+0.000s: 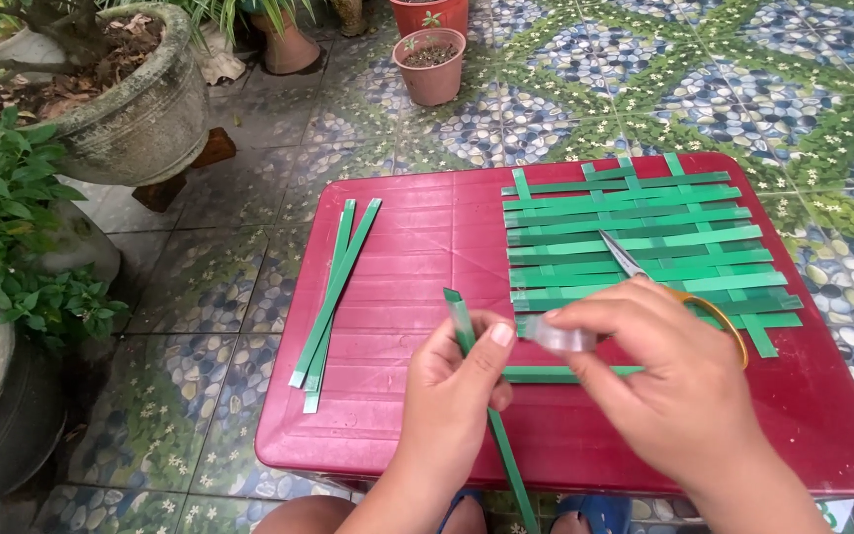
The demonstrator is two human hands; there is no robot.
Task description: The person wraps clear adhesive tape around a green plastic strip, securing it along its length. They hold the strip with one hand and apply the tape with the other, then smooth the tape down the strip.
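My left hand (pixel 457 381) grips a long green paper strip (pixel 460 314) that runs from above my thumb down past my wrist. My right hand (pixel 669 381) pinches a small roll of clear tape (pixel 557 338) right beside the left thumb. Behind my hands, on the red plastic table (pixel 427 247), lies a woven mat of green strips (pixel 635 232). Scissors with orange handles (pixel 635 265) rest on the mat, partly hidden by my right hand. Another green strip (pixel 546 374) lies flat on the table under my hands.
A few loose green strips (pixel 338 282) lie at the table's left side. Large stone planters with plants (pixel 140 109) stand on the left, small terracotta pots (pixel 431 64) at the back. The floor is patterned tile (pixel 743 89).
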